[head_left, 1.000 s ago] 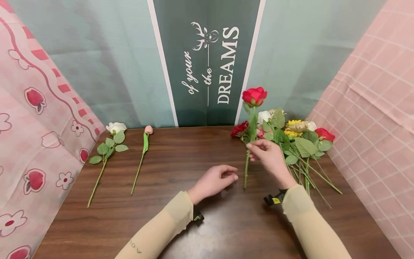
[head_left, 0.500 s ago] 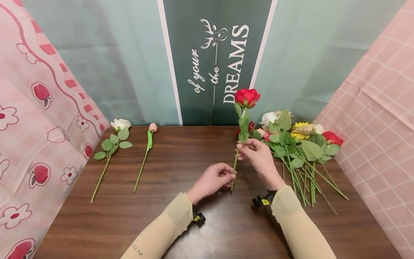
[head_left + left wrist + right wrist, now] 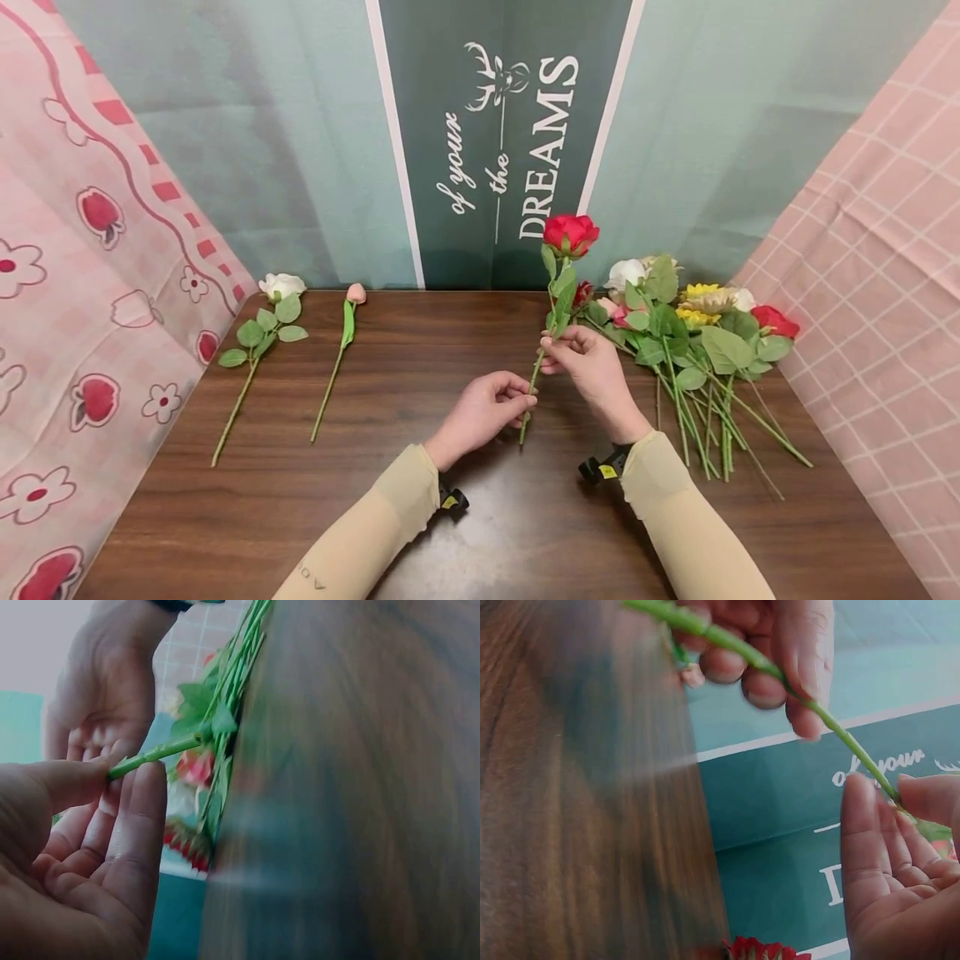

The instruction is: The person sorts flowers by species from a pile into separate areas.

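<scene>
Beige sleeves lead up to both hands over the wooden table [image 3: 480,533]. Nearest, the left hand [image 3: 486,410] pinches the lower stem of a red rose [image 3: 570,233] between thumb and fingers [image 3: 139,817]. Just beyond, the right hand [image 3: 592,367] curls around the same stem below the leaves, holding the rose upright above the table. Farther right lies a heap of mixed flowers [image 3: 693,321]. At the far left lie a pink bud [image 3: 355,293] and a white rose [image 3: 281,286].

A glossy, smooth dark wood-grain table top [image 3: 390,500] is seen; matt printed pink cloth [image 3: 90,275] and smooth beige fabric sleeves [image 3: 360,542] are shown
</scene>
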The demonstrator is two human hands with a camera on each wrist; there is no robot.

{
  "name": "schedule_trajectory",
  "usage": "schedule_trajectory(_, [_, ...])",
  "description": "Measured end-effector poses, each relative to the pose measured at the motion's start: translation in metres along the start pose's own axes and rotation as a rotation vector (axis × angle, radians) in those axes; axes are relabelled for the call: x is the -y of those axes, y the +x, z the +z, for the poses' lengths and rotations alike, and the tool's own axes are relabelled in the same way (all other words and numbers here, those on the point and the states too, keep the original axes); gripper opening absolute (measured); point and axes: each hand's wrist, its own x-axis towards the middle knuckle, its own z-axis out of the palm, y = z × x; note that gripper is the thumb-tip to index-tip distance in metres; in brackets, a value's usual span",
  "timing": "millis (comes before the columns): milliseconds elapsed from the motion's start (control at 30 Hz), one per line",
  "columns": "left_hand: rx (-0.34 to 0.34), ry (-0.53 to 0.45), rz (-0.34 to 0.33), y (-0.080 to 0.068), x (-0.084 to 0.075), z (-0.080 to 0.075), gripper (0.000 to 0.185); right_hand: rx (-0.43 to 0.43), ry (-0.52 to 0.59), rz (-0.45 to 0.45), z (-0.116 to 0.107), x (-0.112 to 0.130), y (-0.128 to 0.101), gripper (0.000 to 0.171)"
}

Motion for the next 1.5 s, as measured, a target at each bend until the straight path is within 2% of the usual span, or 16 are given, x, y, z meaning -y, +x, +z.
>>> schedule_trajectory(67, [-0.024,0.117,0.014,-0.005,0.0,-0.017,0.013,0.036,-0.036,-0.013,0.005,-0.003,0.0,0.031])
schedule_trajectory(167, [-0.096,0.331,0.035,-0.017,0.0,-0.056,0.014,0.105,-0.172,-0.053,0.016,-0.006,-0.001,0.032])
schedule_trajectory(267, [-0.203,0.533,0.024,-0.039,0.003,-0.108,0.015,0.164,-0.409,-0.128,0.031,-0.005,-0.002,0.036])
schedule_trajectory(367, [-0.314,0.688,-0.025,-0.07,0.008,-0.166,0.016,0.231,-0.663,-0.246,0.05,-0.001,-0.003,0.043])
schedule_trajectory(467, [-0.408,0.81,-0.089,-0.106,0.011,-0.22,0.02,0.336,-0.87,-0.395,0.072,0.004,-0.002,0.053])
schedule_trajectory(533, [-0.459,0.865,-0.134,-0.128,0.014,-0.249,0.022,0.412,-0.993,-0.5,0.087,0.005,-0.001,0.06])
schedule_trajectory(667, [-0.499,0.909,-0.24,-0.158,0.023,-0.289,0.027,0.55,-1.158,-0.679,0.12,0.006,-0.002,0.069])
schedule_trajectory(800, [-0.482,0.91,-0.317,-0.173,0.034,-0.309,0.029,0.634,-1.216,-0.746,0.146,0.006,-0.006,0.069])
schedule_trajectory(967, [-0.45,0.926,-0.346,-0.177,0.042,-0.315,0.029,0.684,-1.221,-0.741,0.159,0.004,-0.011,0.067])
schedule_trajectory(1200, [-0.425,0.993,-0.331,-0.171,0.045,-0.309,0.026,0.704,-1.224,-0.659,0.147,-0.003,-0.012,0.066])
schedule_trajectory(1400, [-0.385,1.039,-0.319,-0.167,0.046,-0.306,0.028,0.702,-1.211,-0.643,0.138,-0.007,-0.009,0.066])
schedule_trajectory(1500, [-0.399,1.05,-0.296,-0.166,0.043,-0.304,0.02,0.69,-1.227,-0.638,0.131,-0.009,-0.007,0.066])
